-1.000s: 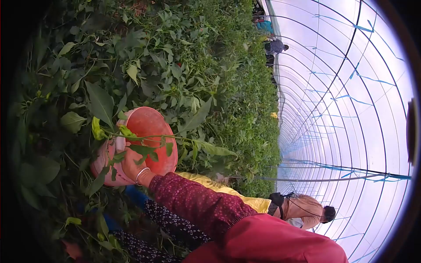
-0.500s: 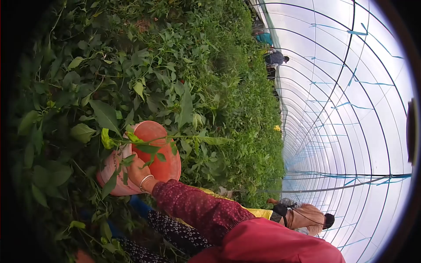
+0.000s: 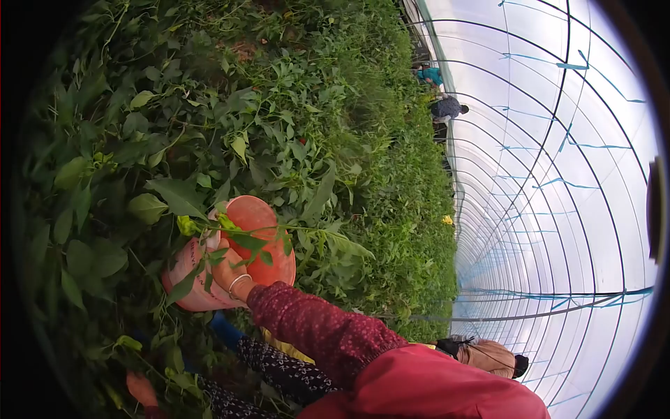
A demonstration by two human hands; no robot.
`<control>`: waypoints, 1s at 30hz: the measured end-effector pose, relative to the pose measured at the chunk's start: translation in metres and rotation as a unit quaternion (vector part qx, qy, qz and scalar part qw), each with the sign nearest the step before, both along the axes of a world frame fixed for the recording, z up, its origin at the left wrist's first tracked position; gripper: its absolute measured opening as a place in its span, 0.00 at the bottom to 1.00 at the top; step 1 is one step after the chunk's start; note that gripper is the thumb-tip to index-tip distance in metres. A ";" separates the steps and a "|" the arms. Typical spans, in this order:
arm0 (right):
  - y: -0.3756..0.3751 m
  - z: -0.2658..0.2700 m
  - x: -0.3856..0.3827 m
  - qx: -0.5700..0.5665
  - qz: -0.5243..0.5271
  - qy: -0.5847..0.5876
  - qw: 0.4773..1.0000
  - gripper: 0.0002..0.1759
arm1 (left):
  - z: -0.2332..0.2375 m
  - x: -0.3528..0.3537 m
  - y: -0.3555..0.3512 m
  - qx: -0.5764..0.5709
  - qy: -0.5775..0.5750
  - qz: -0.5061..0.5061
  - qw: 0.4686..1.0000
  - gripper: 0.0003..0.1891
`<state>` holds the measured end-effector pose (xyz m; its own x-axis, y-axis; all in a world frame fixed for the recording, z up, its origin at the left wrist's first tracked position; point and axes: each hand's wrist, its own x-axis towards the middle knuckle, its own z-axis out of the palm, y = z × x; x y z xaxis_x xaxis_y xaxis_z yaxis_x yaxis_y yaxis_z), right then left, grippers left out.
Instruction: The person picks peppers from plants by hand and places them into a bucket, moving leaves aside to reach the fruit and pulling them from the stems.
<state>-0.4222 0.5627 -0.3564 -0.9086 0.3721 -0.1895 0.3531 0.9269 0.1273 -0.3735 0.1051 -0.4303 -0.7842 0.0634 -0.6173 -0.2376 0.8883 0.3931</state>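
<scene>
1. The bucket [image 3: 262, 213] has shifted lower in the sideways frame over the past second, and a right hand [image 3: 142, 388] has become clearer at the edge.
2. Nearest, the left hand [image 3: 227, 269], braceleted, closes on the bucket's rim, fingers drawn together. The bucket's mouth faces the roof, slightly tilted.
3. Right of the bucket, the other hand reaches into foliage near a green pepper [image 3: 129, 342]; its grip cannot be told.
4. Two pale-green peppers [image 3: 185, 225] hang from a stem crossing the bucket's rim, unpicked. The bucket's bottom is out of view, so how much has been gathered cannot be judged.
5. Beside the bucket, a blue boot [image 3: 227, 332] and patterned trousers [image 3: 279, 370] stand among leaves, near yellow material [image 3: 286, 346].
6. Beyond the bucket, dense green plants [image 3: 335, 146] cover the ground.
7. Farther off, a co-worker [image 3: 488, 357] bends to the bucket's right; two more people [image 3: 447, 106] are at its far left.
8. Above everything, hooped film [image 3: 593, 209] with blue ties [image 3: 572, 66] forms a long, bright tunnel.
</scene>
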 end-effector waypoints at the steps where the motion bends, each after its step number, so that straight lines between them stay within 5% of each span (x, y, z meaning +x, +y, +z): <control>1: 0.005 0.009 -0.004 0.019 0.015 -0.040 0.999 0.13 | 0.003 -0.001 0.001 0.011 -0.004 0.012 1.000 0.18; 2: 0.022 -0.011 0.008 0.167 0.118 -0.106 0.973 0.13 | 0.009 -0.001 -0.002 0.014 -0.012 0.027 0.999 0.18; 3: 0.013 0.013 -0.005 -0.142 -0.025 -0.081 0.986 0.09 | 0.034 -0.008 0.011 0.041 -0.002 0.054 0.998 0.17; 4: 0.002 0.040 -0.017 -0.398 -0.206 -0.016 0.894 0.05 | 0.048 -0.012 0.016 0.066 -0.020 0.072 0.995 0.15; 7: 0.002 0.070 -0.025 -0.271 -0.143 0.009 0.952 0.12 | 0.082 -0.017 0.024 0.004 -0.060 0.027 0.998 0.12; 10: 0.013 0.067 -0.032 -0.245 -0.086 0.113 0.959 0.21 | 0.076 0.003 0.007 0.008 -0.048 0.014 0.999 0.13; 11: 0.015 0.065 -0.035 -0.253 -0.074 0.145 0.954 0.25 | 0.084 0.001 0.006 -0.007 -0.125 0.022 0.992 0.14; 12: 0.055 0.040 -0.026 -0.139 0.032 0.101 0.985 0.29 | 0.088 0.007 0.002 0.007 -0.114 0.027 0.993 0.15; 13: 0.013 0.070 -0.040 -0.195 -0.076 0.048 0.977 0.28 | 0.083 0.013 -0.002 0.018 -0.132 0.014 0.991 0.17; 15: -0.008 0.098 -0.046 -0.213 -0.128 -0.027 0.968 0.26 | 0.083 0.026 -0.012 0.032 -0.086 -0.060 0.994 0.15; 16: 0.034 0.071 -0.032 -0.187 -0.073 -0.047 0.979 0.26 | 0.082 0.029 -0.012 0.036 -0.107 -0.045 0.993 0.14; 19: 0.084 0.046 -0.030 -0.221 0.074 0.043 0.972 0.24 | 0.092 0.027 -0.017 0.016 -0.154 -0.079 0.985 0.12; 21: 0.097 0.033 -0.029 -0.312 0.060 0.108 0.942 0.24 | 0.099 0.027 -0.025 0.028 -0.156 -0.079 0.984 0.13; 26: 0.071 0.043 -0.035 -0.467 -0.148 0.174 0.854 0.23 | 0.115 -0.002 -0.074 0.028 -0.045 0.070 0.996 0.15; 30: 0.051 0.061 -0.039 -0.291 -0.069 0.054 0.953 0.21 | 0.106 -0.011 -0.141 -0.078 -0.028 0.051 0.995 0.13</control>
